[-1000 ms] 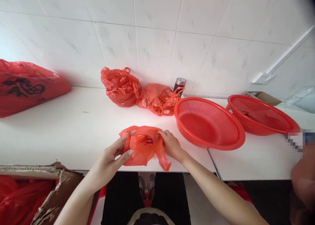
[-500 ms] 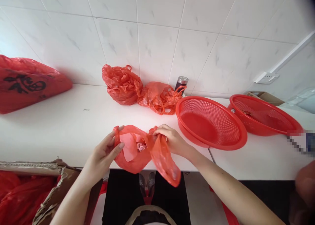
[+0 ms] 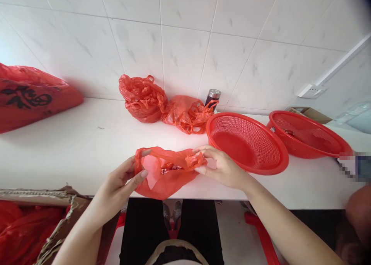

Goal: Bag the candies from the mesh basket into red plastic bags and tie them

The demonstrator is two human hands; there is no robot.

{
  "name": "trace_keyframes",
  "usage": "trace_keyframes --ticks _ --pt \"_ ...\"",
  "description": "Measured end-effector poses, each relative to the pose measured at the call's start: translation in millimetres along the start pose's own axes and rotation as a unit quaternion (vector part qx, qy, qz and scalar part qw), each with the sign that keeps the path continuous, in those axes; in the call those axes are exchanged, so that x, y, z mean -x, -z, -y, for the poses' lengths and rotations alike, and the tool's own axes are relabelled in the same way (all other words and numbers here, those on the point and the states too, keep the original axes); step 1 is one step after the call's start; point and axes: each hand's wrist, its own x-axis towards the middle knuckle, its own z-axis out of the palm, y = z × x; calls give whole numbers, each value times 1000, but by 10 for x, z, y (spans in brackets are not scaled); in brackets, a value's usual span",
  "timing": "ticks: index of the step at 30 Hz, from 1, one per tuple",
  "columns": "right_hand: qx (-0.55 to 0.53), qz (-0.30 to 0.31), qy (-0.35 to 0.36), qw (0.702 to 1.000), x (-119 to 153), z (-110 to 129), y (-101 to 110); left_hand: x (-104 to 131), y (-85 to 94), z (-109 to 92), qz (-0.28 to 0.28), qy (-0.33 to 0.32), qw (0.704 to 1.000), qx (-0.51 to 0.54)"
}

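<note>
A thin red plastic bag [image 3: 171, 187] is held spread at the near edge of the white table [image 3: 95, 157]. My left hand [image 3: 124, 178] is closed on its left rim, fingers inside the mouth and thumb toward the front. On the other side my right hand [image 3: 218, 166] pinches the bunched right rim between thumb and fingers. Through the opening, small red and pink printed packets [image 3: 171, 167] show at the bottom of the bag; their kind is too small to tell.
Two knotted-looking red plastic bags [image 3: 142, 99] sit by the tiled wall, beside a dark flask [image 3: 213, 97]. A red colander [image 3: 249, 145] and another red basket [image 3: 310, 135] stand at right. A cardboard box [image 3: 63, 218] with red bags is lower left; a red printed bag [image 3: 37, 99] lies far left.
My right hand has shifted right, pulling the bag's right side outward. The flap that hung down at the front is gathered up, and the mouth is wider, showing more packets.
</note>
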Motion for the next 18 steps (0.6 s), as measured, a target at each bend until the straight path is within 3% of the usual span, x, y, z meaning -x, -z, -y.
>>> trace_keyframes --ticks 4,8,13,16,18 --pt "-99 -121 -12 988 -114 119 153 -163 61 -189 -84 -32 996 3" --pt "-201 -194 27 960 -315 294 427 -417 101 -569 -182 -110 970 115" --pt "-113 -222 66 966 -474 580 616 -598 36 -1018 -211 -214 949 99" --pt "-100 -215 73 969 -481 618 625 -640 30 -1061 -228 -206 952 17" --pt "-112 -217 73 967 -467 599 618 -664 51 -1025 -202 -199 959 28"
